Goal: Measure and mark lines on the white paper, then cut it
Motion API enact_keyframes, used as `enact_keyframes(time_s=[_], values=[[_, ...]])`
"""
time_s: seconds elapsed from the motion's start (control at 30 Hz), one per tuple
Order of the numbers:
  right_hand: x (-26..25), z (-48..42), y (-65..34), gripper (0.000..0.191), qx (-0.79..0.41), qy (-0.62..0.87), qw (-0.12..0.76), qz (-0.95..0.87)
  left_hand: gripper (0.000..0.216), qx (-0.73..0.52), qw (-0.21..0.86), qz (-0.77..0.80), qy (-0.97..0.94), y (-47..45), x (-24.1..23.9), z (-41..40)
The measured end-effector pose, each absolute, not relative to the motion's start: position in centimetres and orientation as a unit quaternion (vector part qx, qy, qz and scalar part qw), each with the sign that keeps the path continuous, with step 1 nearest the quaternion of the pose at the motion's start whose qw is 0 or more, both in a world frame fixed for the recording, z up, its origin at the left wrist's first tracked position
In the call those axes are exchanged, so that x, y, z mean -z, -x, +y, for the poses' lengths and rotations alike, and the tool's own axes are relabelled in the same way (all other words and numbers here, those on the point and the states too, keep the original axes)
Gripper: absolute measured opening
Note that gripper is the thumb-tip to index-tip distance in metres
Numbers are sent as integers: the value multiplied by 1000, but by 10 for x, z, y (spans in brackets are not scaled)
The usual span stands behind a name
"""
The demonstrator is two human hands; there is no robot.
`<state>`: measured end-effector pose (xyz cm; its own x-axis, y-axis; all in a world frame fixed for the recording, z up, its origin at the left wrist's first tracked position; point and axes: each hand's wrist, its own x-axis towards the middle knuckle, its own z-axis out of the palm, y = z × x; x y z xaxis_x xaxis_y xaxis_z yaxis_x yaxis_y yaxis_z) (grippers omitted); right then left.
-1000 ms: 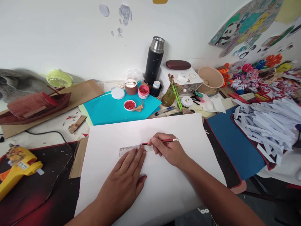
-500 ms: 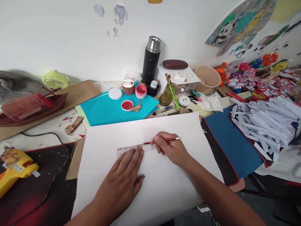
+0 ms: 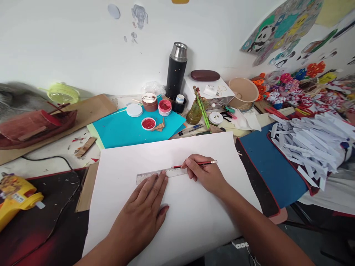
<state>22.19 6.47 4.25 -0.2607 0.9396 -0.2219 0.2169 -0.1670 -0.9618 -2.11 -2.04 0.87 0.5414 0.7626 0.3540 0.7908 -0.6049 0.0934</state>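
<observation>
A large white sheet of paper (image 3: 194,218) covers the table in front of me. Across its upper half lies a clear plastic ruler (image 3: 175,173), tilted slightly up to the right. My left hand (image 3: 142,210) rests flat with outstretched fingers, its fingertips pressing the ruler down; they hide part of it. In my right hand (image 3: 205,173) is a red and black pencil (image 3: 177,166), pinched near its tip. The pencil point meets the paper along the ruler's upper edge, right of my left fingertips. I cannot make out a drawn line.
Behind the paper are paint jars (image 3: 165,107) on blue sheets (image 3: 119,129), a black thermos (image 3: 176,70) and brushes (image 3: 202,107). A yellow glue gun (image 3: 19,199) and a model boat (image 3: 36,125) are left. White paper strips (image 3: 310,144) are heaped right.
My right hand and the pencil have slid a little to the right along the ruler's edge. My left hand stays on the ruler. The whole view has shifted slightly.
</observation>
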Motion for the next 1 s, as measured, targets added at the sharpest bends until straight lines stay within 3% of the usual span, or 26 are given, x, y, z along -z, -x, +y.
enact_keyframes(time_s=[0.3, 1.0], values=[[-43, 66, -226, 54, -573, 512, 397, -503, 75, 177, 47, -436, 881, 22, -9, -20], [-41, 61, -219, 50, -582, 509, 352, -528, 75, 183, 45, -443, 877, 20, -11, -19]])
